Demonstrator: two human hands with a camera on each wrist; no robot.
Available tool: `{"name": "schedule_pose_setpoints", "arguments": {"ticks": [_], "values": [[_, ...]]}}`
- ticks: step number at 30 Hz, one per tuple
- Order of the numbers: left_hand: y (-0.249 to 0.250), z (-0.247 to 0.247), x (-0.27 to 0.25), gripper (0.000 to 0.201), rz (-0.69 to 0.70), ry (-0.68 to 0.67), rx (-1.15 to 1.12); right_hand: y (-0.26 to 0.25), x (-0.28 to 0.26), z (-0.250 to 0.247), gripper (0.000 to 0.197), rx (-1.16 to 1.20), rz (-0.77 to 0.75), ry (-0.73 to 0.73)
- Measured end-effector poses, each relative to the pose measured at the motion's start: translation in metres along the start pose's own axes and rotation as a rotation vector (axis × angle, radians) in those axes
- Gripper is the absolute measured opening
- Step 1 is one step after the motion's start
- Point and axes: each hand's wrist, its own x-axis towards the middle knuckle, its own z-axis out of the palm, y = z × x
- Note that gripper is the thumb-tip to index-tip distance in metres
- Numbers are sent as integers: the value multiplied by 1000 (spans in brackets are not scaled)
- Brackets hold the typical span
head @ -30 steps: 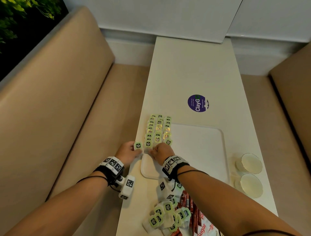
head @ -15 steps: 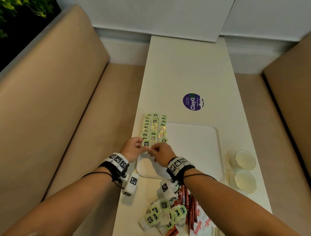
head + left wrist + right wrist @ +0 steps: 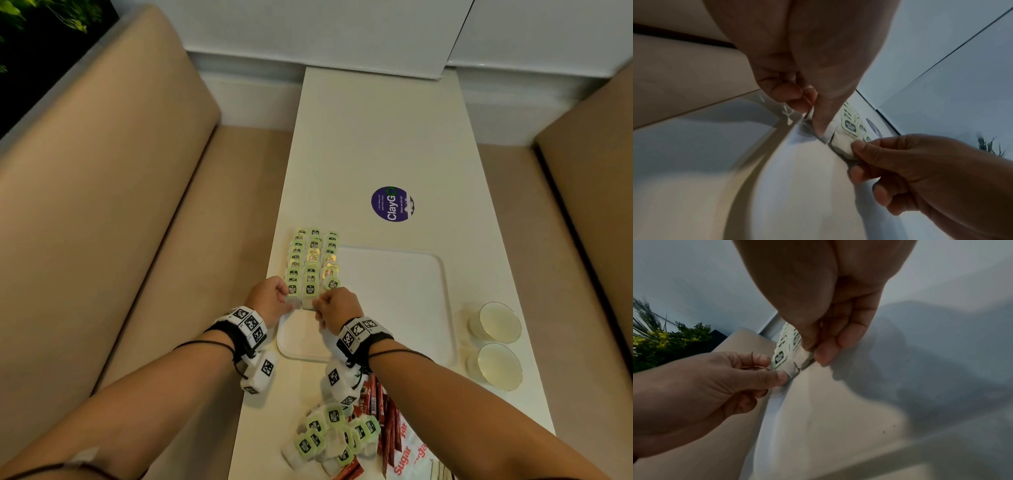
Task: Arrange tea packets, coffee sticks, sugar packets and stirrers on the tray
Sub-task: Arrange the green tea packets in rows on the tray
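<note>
Three rows of green-labelled tea packets (image 3: 312,260) lie along the left side of the white tray (image 3: 394,301). My left hand (image 3: 270,298) pinches the nearest tea packet (image 3: 293,292) of the left row at the tray's left edge. My right hand (image 3: 337,305) pinches the nearest packet (image 3: 310,293) of the middle row. In the left wrist view the right hand's fingertips (image 3: 857,146) grip a white packet (image 3: 842,142). The right wrist view has the left hand's thumb (image 3: 777,378) and forefinger on a packet (image 3: 780,360).
A loose heap of tea packets (image 3: 332,435) lies near the table's front edge, with red coffee sticks (image 3: 383,411) and sugar packets (image 3: 406,455) beside it. Two glass cups (image 3: 496,342) stand right of the tray. A purple sticker (image 3: 392,204) lies beyond. Beige benches flank the table.
Both hands have drawn together at the near end of the rows. The packet in my left hand has come in from left of the tray and now lies in the left row.
</note>
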Motion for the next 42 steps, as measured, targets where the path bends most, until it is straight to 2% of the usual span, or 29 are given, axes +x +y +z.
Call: {"name": "schedule_pose_setpoints", "arguments": {"ticks": [3,8,17,20,24,29,35,40,42], "values": [[-2,0,3,36,-8,-10,64,-1,1,0,31,-42,-6,6],[-2,0,6,34,-9,-27,69,1,5,2,39,-133,-36,28],[-3,-2,1,36,46,-59,105,7,-4,-8,28,-172,-98,24],[-6,0,-10,32,102,-153,118,9,-20,-20,28,-153,-189,-60],[-5,4,-33,29,119,-378,51,16,-48,-38,24,-257,-283,-202],[-1,14,-63,30,89,-610,59,31,-75,-45,31,-457,-262,-386],[-6,35,-89,33,135,-803,246,42,-101,-32,28,-648,-298,-535],[-8,46,-106,41,193,-799,381,53,-107,-18,57,-845,-289,-531],[-10,49,-110,41,189,-796,400,54,-111,-15,58,-892,-297,-510]]}}
